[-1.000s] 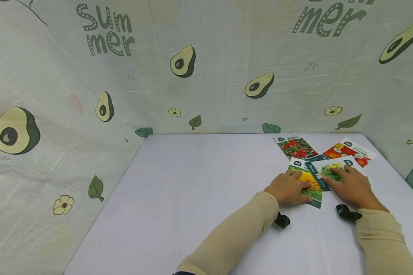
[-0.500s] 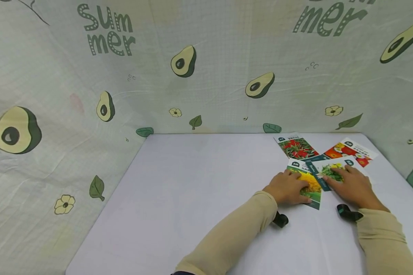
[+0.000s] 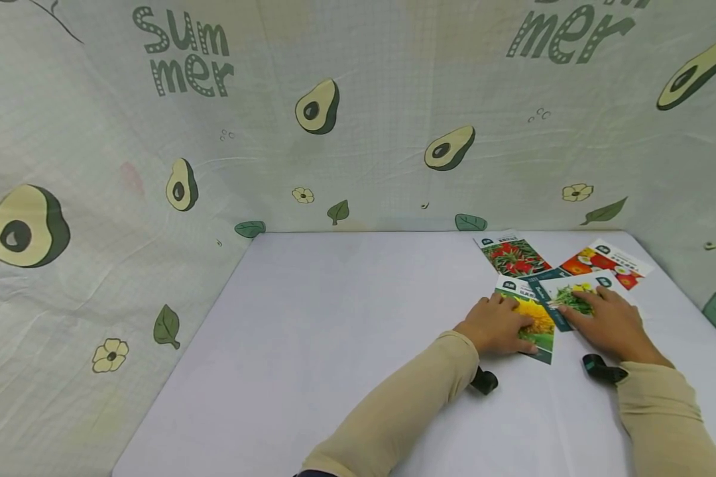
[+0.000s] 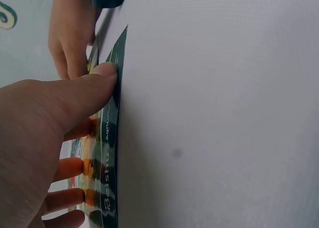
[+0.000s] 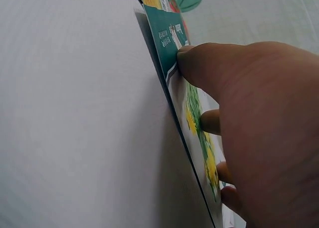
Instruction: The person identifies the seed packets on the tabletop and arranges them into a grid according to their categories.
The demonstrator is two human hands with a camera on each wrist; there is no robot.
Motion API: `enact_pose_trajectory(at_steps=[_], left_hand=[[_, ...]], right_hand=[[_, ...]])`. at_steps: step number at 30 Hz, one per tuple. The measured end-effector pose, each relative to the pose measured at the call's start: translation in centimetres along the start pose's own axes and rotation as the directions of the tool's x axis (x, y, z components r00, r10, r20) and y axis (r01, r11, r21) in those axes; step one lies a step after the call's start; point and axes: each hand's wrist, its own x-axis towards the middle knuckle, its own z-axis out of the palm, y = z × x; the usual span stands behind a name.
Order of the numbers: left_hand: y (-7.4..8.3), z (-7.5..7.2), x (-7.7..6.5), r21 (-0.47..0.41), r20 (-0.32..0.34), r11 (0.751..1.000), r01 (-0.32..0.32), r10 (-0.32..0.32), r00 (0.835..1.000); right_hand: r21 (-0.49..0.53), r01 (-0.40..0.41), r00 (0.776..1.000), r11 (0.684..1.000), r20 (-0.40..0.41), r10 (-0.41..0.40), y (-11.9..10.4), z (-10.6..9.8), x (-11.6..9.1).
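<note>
Flat on the white table lies a seed packet with yellow flowers [image 3: 539, 317], under the spread fingers of my left hand [image 3: 494, 326]. In the left wrist view, the thumb touches this packet's dark green end [image 4: 113, 138], and the fingertips rest on its printed face. My right hand [image 3: 617, 324] lies on a white seed packet with green stems and yellow blooms [image 3: 563, 286]. Its thumb presses the teal end [image 5: 172, 39] in the right wrist view, with the other fingertips on the picture. This white packet overlaps the yellow-flower one's right edge.
Behind the hands lie a seed packet with red flowers [image 3: 516, 258] and one with orange and red flowers [image 3: 596, 262]. Both are near the table's [image 3: 334, 331] back right corner. An avocado-print cloth [image 3: 382, 179] hangs behind the table.
The yellow-flower packet has slid slightly left under my left hand, which moved with it. My right hand and the other packets have stayed in place.
</note>
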Motion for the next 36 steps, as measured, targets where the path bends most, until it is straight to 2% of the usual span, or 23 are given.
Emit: enact_pose_trajectory(at_steps=[9, 19, 36], left_hand=[[0.1, -0.1, -0.1, -0.013, 0.004, 1.000, -0.003, 0.003, 1.000], [-0.2, 0.1, -0.3, -0.081, 0.029, 0.997, -0.008, 0.011, 1.000], [-0.3, 0.3, -1.1, -0.075, 0.035, 0.997, 0.016, -0.013, 0.999]], right_hand=[[-0.010, -0.012, 1.000, 1.000, 0.009, 0.012, 0.0, 0.0, 0.0], [-0.009, 0.006, 1.000, 1.000, 0.009, -0.006, -0.1, -0.1, -0.1], [-0.004, 0.013, 1.000, 1.000, 0.014, -0.013, -0.1, -0.3, 0.0]])
